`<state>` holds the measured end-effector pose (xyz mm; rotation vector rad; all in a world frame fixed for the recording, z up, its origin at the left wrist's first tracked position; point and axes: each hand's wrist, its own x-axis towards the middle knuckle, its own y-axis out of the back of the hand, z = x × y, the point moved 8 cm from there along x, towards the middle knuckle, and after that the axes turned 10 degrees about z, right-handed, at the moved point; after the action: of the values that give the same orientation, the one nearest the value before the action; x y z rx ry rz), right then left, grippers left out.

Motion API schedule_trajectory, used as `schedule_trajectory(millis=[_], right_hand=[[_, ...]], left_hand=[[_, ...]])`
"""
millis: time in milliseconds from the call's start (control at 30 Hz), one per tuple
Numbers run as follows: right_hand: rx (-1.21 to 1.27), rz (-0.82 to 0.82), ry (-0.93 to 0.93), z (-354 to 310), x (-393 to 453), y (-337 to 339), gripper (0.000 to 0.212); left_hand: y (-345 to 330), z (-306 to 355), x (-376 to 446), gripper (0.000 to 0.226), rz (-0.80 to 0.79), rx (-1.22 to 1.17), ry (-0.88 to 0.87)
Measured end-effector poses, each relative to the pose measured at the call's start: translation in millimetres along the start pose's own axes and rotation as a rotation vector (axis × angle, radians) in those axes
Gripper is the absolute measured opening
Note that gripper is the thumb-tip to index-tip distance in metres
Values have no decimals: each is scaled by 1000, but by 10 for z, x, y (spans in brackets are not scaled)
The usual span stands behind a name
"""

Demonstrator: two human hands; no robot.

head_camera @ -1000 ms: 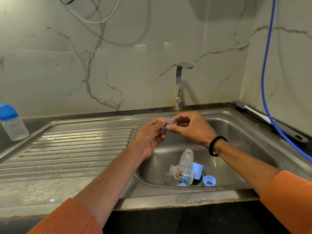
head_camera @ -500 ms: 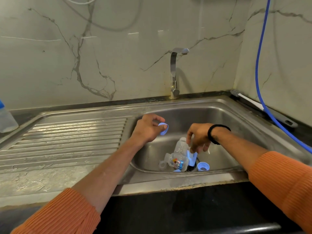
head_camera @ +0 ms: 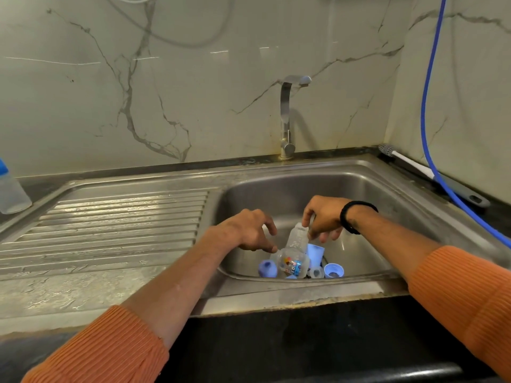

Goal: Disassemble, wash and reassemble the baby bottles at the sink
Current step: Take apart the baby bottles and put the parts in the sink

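The head view shows two hands over the stainless steel sink basin [head_camera: 387, 189]: the left hand [head_camera: 249, 230] hangs with fingers loosely curled and grasping nothing, just beside the bottles, while the right hand [head_camera: 322, 217] has its fingertips at the top end of one clear plastic baby bottle [head_camera: 297, 237], though a firm grasp cannot be told. Two clear bottles lie at the basin floor, the second a clear baby bottle with a colourful print [head_camera: 293, 264], among one light-blue cap [head_camera: 315, 251], one light-blue screw ring [head_camera: 333, 270], one clear nipple [head_camera: 316, 272] and one lilac ring [head_camera: 267, 268]. A third, blue-capped bottle [head_camera: 11, 189] stands on the counter at far left, and one grey-handled bottle brush [head_camera: 431, 175] lies at right.
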<state>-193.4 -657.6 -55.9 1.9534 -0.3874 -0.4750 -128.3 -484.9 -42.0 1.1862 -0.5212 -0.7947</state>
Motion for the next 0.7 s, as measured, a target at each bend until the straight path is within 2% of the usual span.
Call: schedule_trajectory(millis=[167, 333, 533, 633, 700], right_hand=[[48, 62, 56, -77, 18, 35, 18], [171, 211, 224, -393, -71, 211, 16], [269, 354, 418, -1253, -278, 432, 7], [307, 390, 465, -1831, -306, 420, 2], [317, 401, 492, -2238, -318, 335, 6]], left_hand=[[73, 12, 11, 48, 63, -3, 13], [313, 76, -48, 45, 204, -24, 2], [917, -102, -311, 25, 478, -213, 0], [1156, -494, -605, 27, 568, -257, 55], [1303, -846, -841, 25, 615, -274, 98]])
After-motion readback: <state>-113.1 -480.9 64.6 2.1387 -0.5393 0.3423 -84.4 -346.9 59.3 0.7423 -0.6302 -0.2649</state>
